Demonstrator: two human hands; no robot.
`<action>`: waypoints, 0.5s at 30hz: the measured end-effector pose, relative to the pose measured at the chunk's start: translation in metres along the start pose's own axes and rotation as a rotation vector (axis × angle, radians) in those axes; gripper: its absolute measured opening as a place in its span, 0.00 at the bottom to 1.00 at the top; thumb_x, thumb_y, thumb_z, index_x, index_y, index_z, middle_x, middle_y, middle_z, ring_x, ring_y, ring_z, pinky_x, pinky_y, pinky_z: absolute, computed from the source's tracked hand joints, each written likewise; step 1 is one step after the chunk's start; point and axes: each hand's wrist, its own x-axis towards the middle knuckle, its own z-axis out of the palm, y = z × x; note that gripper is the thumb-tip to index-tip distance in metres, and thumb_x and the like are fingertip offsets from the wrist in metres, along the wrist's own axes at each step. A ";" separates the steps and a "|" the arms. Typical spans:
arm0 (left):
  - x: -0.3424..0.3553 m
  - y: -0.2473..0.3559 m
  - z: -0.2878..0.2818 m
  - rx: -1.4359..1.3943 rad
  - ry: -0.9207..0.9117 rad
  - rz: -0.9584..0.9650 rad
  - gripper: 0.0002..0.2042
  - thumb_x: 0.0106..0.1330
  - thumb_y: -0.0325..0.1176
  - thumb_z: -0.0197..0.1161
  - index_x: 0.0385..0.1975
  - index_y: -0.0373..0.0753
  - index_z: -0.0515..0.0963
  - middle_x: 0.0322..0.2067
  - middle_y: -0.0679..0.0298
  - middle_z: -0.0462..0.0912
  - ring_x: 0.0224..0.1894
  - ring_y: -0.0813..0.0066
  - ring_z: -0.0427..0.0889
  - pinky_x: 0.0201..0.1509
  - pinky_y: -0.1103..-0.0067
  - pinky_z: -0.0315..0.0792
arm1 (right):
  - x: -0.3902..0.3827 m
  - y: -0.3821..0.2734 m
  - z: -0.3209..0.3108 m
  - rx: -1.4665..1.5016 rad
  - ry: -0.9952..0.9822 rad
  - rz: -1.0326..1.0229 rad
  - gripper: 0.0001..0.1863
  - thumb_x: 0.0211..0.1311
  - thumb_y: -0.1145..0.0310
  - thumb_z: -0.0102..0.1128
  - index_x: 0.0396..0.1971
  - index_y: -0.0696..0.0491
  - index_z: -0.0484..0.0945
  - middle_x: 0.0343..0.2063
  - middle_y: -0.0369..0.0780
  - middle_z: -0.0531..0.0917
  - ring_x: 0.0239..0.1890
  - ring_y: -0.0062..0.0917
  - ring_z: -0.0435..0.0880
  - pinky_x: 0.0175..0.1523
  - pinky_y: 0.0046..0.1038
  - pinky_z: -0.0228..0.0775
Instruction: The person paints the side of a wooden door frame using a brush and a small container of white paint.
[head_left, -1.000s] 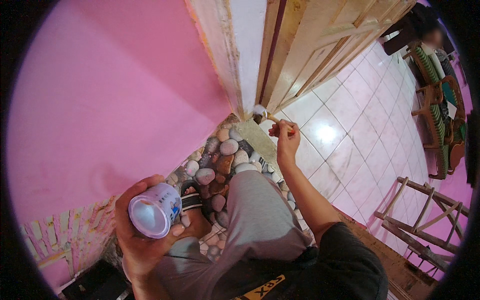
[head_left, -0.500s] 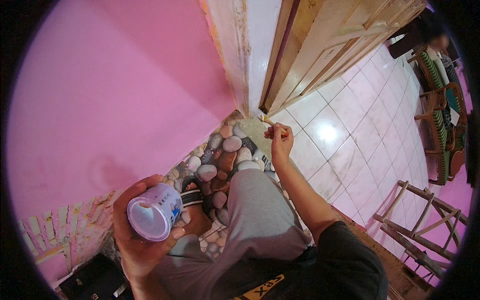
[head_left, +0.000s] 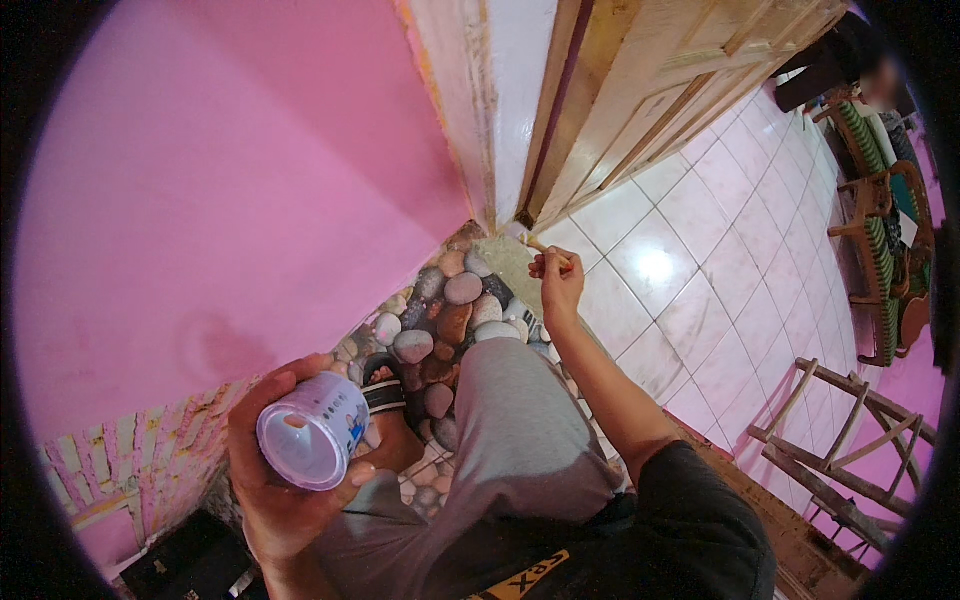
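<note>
My left hand point(head_left: 280, 510) is wrapped around a round, pale plastic paint tub point(head_left: 325, 415), tilted with its mouth toward me. Whitish paint shows inside; how full the tub is I cannot make out. Out ahead, my right hand point(head_left: 558, 285) grips the handle of a small paintbrush point(head_left: 537, 243). The bristles reach the foot of the white-painted door frame point(head_left: 515, 110), close to the floor. Whether they press on the wood is too small to tell. Beside the frame stands a wooden panelled door point(head_left: 640, 110), swung open.
A pink wall point(head_left: 230, 180) rises on the left. Pebble-patterned flooring point(head_left: 463, 290) lies under my sandalled foot point(head_left: 385, 400); white tiles point(head_left: 690, 270) spread beyond the doorway. At right are a wooden rack point(head_left: 840, 440), chairs point(head_left: 870, 240) and another person point(head_left: 840, 60).
The paint tub has tipped slightly and shifted a little to the right in my left hand. My right hand and the brush stay almost where they were.
</note>
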 end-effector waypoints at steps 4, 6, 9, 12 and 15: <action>0.005 0.001 0.001 -0.075 -0.089 0.034 0.42 0.48 0.34 0.84 0.62 0.33 0.64 0.59 0.44 0.75 0.60 0.56 0.77 0.64 0.62 0.72 | 0.024 0.012 0.013 0.003 0.004 0.029 0.14 0.74 0.64 0.56 0.43 0.63 0.71 0.31 0.44 0.83 0.29 0.28 0.86 0.36 0.28 0.81; 0.003 -0.004 -0.003 -0.002 -0.120 0.084 0.43 0.47 0.33 0.84 0.62 0.34 0.64 0.59 0.44 0.75 0.60 0.56 0.77 0.64 0.62 0.72 | 0.016 -0.004 0.026 0.063 -0.018 0.039 0.15 0.74 0.65 0.57 0.43 0.64 0.72 0.31 0.45 0.83 0.29 0.28 0.86 0.37 0.29 0.82; -0.005 -0.001 -0.001 0.015 -0.003 0.007 0.45 0.47 0.48 0.83 0.61 0.31 0.66 0.57 0.47 0.76 0.60 0.55 0.77 0.63 0.62 0.72 | -0.013 -0.046 0.033 0.193 -0.074 0.029 0.17 0.74 0.64 0.59 0.47 0.64 0.74 0.31 0.43 0.84 0.29 0.28 0.86 0.37 0.28 0.82; -0.005 -0.001 -0.003 0.037 -0.009 0.018 0.45 0.47 0.48 0.83 0.61 0.31 0.66 0.57 0.48 0.76 0.60 0.55 0.77 0.64 0.62 0.72 | -0.020 -0.046 -0.008 -0.173 -0.256 -0.149 0.15 0.73 0.64 0.59 0.48 0.62 0.76 0.33 0.41 0.84 0.32 0.25 0.86 0.37 0.27 0.81; -0.004 -0.004 -0.011 0.015 -0.100 0.085 0.44 0.45 0.30 0.85 0.62 0.32 0.64 0.59 0.44 0.74 0.60 0.56 0.77 0.62 0.62 0.74 | -0.011 -0.027 -0.027 -0.549 -0.342 -0.232 0.11 0.67 0.71 0.61 0.47 0.58 0.80 0.37 0.45 0.83 0.35 0.29 0.86 0.38 0.28 0.79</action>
